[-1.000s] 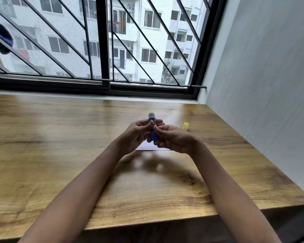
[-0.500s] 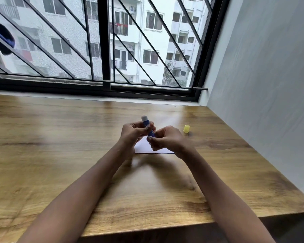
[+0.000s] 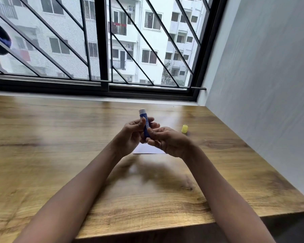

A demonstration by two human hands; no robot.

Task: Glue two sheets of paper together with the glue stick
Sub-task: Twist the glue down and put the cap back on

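Left hand: fingers curled around the glue stick, gripping its blue barrel.
Right hand: fingertips pinching the stick's lower end.
Glue stick: held above the paper, upright, white tip up, leaning slightly left.
Cap: yellow, standing on the table right of the hands.
Surface: wooden table; barred window behind, grey wall at right.

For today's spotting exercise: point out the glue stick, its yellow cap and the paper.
glue stick (image 3: 145, 122), head view, on the blue barrel between the fingers.
cap (image 3: 184, 129), head view, on its yellow side wall.
paper (image 3: 147, 150), head view, on the white strip below the hands.
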